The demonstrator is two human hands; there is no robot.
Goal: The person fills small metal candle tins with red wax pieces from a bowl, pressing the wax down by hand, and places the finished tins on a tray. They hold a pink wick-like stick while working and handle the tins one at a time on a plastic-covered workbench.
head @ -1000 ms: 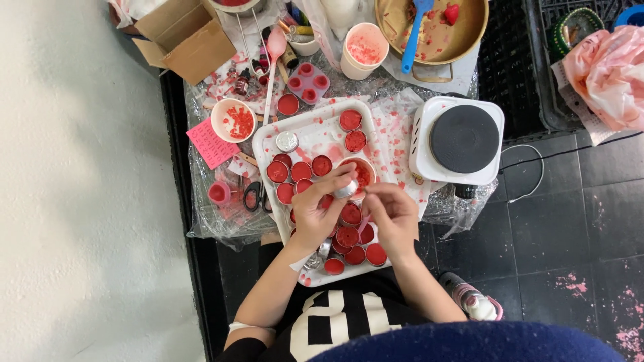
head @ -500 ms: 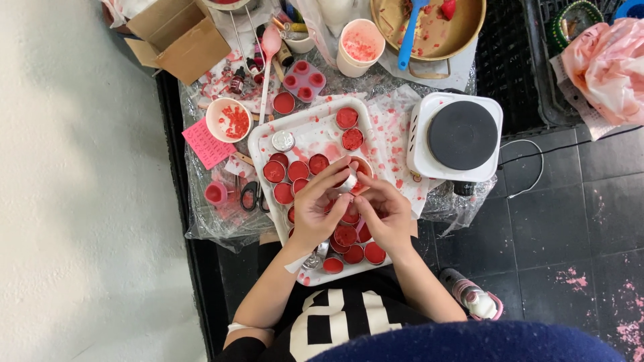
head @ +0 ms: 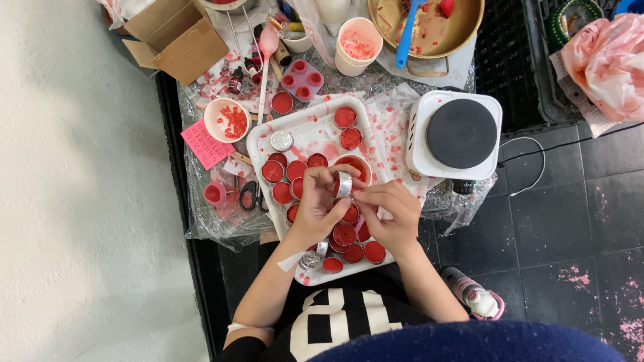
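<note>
Over the white rectangular tray [head: 258, 144] spattered with red, I have both hands meeting above the rows of small round metal cups filled with red wax [head: 343, 234]. My left hand [head: 315, 208] is curled around a small empty silver tin cup [head: 343, 184], tipped on its side so that its shiny wall faces the camera, and the thumb and forefinger pinch it by the rim. My right hand [head: 392, 214] comes in from the other side with fingertips bent toward the same cup; they seem to touch its edge, though I cannot tell whether they actually grip it. The cup sits between the two hands, just above the tray and next to a larger round cup of red wax [head: 359, 167].

I judge the tin to be very light and thin-walled, so it would dent if squeezed across the middle; holding it at the rolled rim or the flat base looks safer. Wax smears could make it slippery.

Beside the tray stand a white hotplate with a black round top [head: 459, 134], a pink paper cup [head: 355, 47], a white bowl of red chips [head: 227, 121] and an open cardboard box [head: 178, 40].
</note>
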